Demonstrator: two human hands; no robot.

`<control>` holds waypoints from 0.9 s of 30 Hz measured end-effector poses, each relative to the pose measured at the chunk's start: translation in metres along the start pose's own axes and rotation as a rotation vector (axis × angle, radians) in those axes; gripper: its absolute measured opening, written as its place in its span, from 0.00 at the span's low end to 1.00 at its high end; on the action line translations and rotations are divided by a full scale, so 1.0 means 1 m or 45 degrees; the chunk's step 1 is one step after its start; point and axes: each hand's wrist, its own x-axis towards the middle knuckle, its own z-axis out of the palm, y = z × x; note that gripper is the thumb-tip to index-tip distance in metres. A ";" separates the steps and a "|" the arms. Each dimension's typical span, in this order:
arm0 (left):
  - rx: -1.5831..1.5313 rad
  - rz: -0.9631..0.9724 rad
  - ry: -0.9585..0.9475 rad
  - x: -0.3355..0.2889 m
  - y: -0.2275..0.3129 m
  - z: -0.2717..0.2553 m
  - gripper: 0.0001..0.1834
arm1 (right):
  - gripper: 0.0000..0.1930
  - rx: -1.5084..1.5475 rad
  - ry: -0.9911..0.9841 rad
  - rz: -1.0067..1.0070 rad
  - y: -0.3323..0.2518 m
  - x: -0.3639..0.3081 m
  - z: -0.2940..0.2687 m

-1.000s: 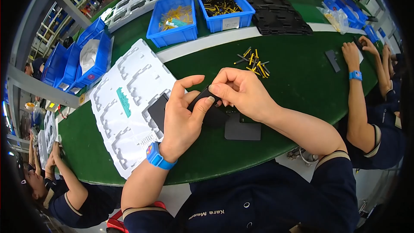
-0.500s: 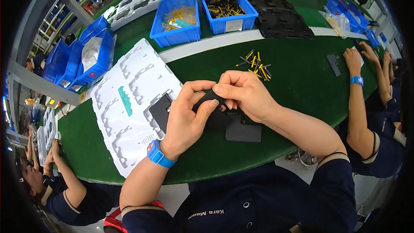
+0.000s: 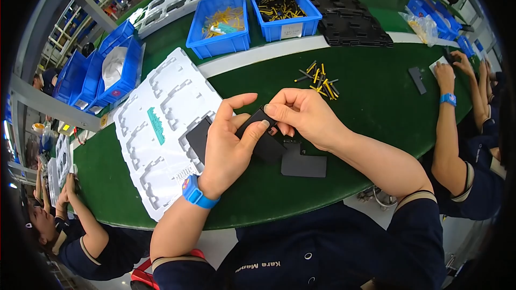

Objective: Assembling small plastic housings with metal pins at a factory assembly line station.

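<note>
Black narrow part [image 3: 255, 121], pinched by left hand [image 3: 227, 147] and right hand [image 3: 309, 115] over green table [image 3: 371, 86]; thin yellow-and-black sticks [image 3: 320, 81] at two o'clock; white moulded tray [image 3: 174, 104] at nine, partly behind left hand

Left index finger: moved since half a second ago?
Yes: the left index finger has lifted leftward and slightly up the picture, judged against the yellow-and-black stick pile.

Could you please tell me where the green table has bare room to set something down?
The widest bare patch on the green table lies between the black-and-yellow pile and the dark piece at right; another is left of the white tray. Crowding surrounds the left hand, right hand, held black part and notched plate.
</note>
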 end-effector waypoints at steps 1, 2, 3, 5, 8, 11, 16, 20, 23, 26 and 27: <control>0.000 0.036 0.027 -0.001 0.000 0.000 0.20 | 0.10 -0.040 0.014 -0.032 -0.002 -0.001 0.002; -0.001 0.071 0.055 -0.002 0.000 0.000 0.21 | 0.09 -0.080 0.027 -0.065 -0.002 -0.002 0.004; -0.003 0.073 0.054 -0.002 0.000 -0.001 0.21 | 0.09 -0.082 0.029 -0.065 -0.002 -0.002 0.006; 0.165 0.047 0.047 -0.002 0.000 -0.003 0.20 | 0.09 -0.077 0.051 -0.109 -0.002 -0.003 0.008; 0.330 0.108 0.067 -0.002 0.000 -0.002 0.19 | 0.09 -0.099 0.073 -0.158 0.001 -0.003 0.010; 0.445 0.413 0.088 -0.001 -0.006 0.001 0.16 | 0.10 -0.073 0.091 -0.182 0.001 -0.006 0.011; 0.517 0.558 0.093 0.001 -0.011 -0.002 0.17 | 0.09 -0.134 0.097 -0.127 -0.005 -0.006 0.009; -0.133 0.128 0.067 0.003 -0.009 -0.007 0.15 | 0.08 -0.289 0.037 -0.233 -0.007 -0.002 0.001; -0.149 0.026 0.054 0.006 -0.005 -0.018 0.16 | 0.09 -0.328 -0.079 -0.179 -0.010 -0.004 -0.004; -0.123 -0.012 0.041 0.007 -0.005 -0.019 0.17 | 0.09 -0.299 -0.088 -0.169 -0.011 -0.004 0.000; -0.146 -0.012 0.046 0.006 -0.006 -0.018 0.17 | 0.09 -0.298 -0.089 -0.169 -0.010 -0.005 0.001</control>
